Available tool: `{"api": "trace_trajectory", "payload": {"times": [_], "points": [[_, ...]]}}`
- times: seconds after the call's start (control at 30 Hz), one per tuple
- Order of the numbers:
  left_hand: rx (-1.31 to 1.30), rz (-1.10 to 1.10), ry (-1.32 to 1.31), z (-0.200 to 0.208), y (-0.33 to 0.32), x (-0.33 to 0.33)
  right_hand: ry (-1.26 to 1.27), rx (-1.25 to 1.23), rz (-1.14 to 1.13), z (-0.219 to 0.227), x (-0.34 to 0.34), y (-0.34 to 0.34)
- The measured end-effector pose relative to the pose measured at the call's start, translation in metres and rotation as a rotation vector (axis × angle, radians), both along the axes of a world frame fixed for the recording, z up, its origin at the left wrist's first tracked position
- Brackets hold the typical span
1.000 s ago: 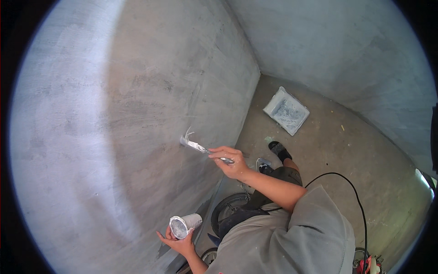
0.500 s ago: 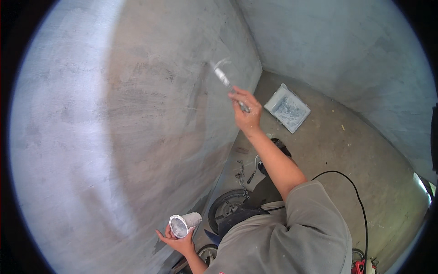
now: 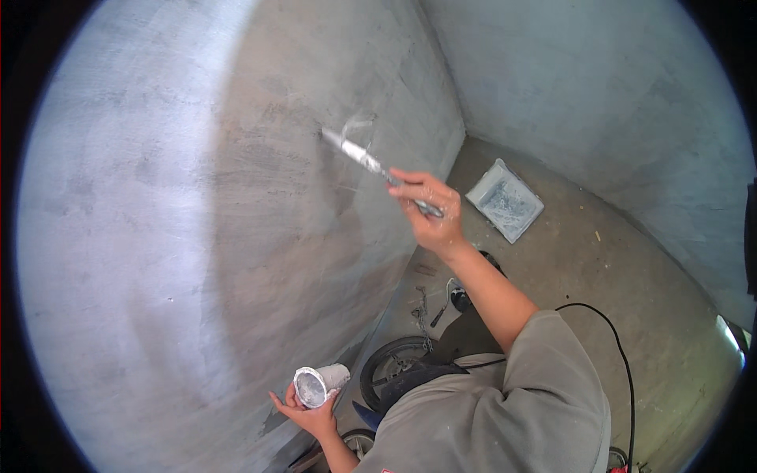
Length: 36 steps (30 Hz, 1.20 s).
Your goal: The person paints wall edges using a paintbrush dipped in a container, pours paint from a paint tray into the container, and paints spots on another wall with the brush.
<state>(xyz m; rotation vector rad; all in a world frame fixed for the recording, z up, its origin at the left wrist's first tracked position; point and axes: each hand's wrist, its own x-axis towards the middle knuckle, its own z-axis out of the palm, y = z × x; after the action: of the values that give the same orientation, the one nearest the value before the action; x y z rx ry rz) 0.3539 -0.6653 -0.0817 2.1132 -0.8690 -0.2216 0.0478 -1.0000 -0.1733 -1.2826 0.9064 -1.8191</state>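
Note:
My right hand [image 3: 432, 209] grips the handle of a paintbrush [image 3: 359, 155] loaded with white paint. Its bristle tip points up and left, at the grey plastered wall [image 3: 268, 205], beside a few fresh white strokes. From here I cannot tell whether the tip touches the surface. Low in the view my left hand [image 3: 311, 416] holds a plastic cup [image 3: 334, 377], tilted so its mouth faces me. White paint coats the cup's rim and inside. Fingers wrap around it from below, with the thumb side partly hidden.
On the floor near the corner lies a paint tray [image 3: 505, 201] smeared with white. Beside my body stands a wheel with a black tyre [image 3: 394, 370], with a chain [image 3: 422, 307] by it. A black cable [image 3: 619, 339] curves across the floor to my right.
The brush in my right hand has swung left and slightly down along the wall, now lying flatter. My left hand keeps the cup in nearly the same place. The view has shifted slightly.

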Motion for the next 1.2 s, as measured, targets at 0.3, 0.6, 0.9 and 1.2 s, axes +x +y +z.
{"api": "trace_trajectory", "payload": {"times": [0.3,0.6,0.9,1.2], "points": [[-0.004,-0.006,-0.025,-0.005,0.002,0.008,-0.045,-0.086,0.318,0.022,0.04,0.04],[-0.005,0.003,-0.023,-0.01,0.005,0.011,-0.239,0.064,0.096,0.009,0.019,-0.041],[-0.002,-0.007,-0.002,-0.011,0.008,0.015,0.051,-0.128,-0.034,0.007,0.054,-0.01],[-0.034,0.001,0.008,-0.01,0.008,0.012,-0.052,-0.126,0.362,0.03,0.069,0.041]]}}
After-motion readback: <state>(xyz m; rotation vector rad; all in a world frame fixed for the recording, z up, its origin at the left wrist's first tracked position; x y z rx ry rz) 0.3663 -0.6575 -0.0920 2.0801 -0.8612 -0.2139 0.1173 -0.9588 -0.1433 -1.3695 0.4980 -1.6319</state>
